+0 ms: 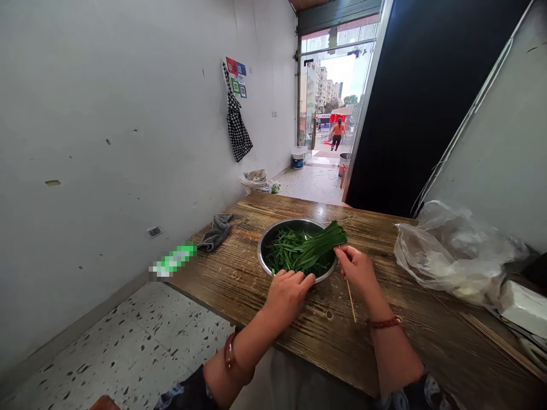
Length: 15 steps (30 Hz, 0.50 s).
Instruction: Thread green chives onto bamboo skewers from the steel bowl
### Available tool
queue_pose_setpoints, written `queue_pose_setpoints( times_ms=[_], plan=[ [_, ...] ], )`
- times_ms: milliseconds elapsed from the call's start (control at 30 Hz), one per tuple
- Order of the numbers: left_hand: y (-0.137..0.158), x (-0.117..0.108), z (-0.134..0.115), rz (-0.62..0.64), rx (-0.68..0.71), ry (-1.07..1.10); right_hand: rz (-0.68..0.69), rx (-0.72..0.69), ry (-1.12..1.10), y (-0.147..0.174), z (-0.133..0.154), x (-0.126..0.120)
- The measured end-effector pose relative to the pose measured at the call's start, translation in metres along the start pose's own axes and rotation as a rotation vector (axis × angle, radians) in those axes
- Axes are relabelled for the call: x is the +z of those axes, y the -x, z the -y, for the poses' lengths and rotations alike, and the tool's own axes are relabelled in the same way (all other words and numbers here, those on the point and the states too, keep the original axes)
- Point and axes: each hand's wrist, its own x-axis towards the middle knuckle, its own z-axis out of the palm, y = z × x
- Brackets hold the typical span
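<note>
At the left edge of the wooden desk (239, 285) a grey rag (217, 230) lies crumpled. Next comes the steel bowl (273, 234), full of green chives (285, 253). The left hand (287, 293) rests at the bowl's near rim, fingers curled together over some chive ends. The right hand (358, 269) has its fingers clamped on a bunch of chives (321, 242) that lies across the bowl, and also on a thin bamboo skewer (351, 299) pointing down to the desk. I think the skewer tip could prick the left hand's fingers, since both hands work very near. Further right a plastic bag (453, 253) sits, with more skewers (498, 340) beside it.
</note>
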Motion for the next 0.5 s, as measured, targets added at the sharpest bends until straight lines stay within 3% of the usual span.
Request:
queue_pose_setpoints(
  times_ms=[67, 167, 367, 500],
  plan=[
    [0.0, 0.0, 0.001, -0.006, 0.001, -0.009, -0.026, -0.044, 0.149, 0.0, 0.001, -0.005],
    [0.0, 0.0, 0.001, 0.005, 0.004, -0.015, -0.043, 0.006, 0.163, -0.003, -0.002, -0.008],
    [-0.001, -0.002, 0.002, 0.033, 0.003, -0.012, 0.019, 0.133, -0.334, -0.004, -0.008, -0.008],
    [-0.003, -0.005, 0.012, 0.067, 0.028, -0.001, 0.151, 0.106, -0.406, -0.001, -0.005, -0.006]
  ],
)
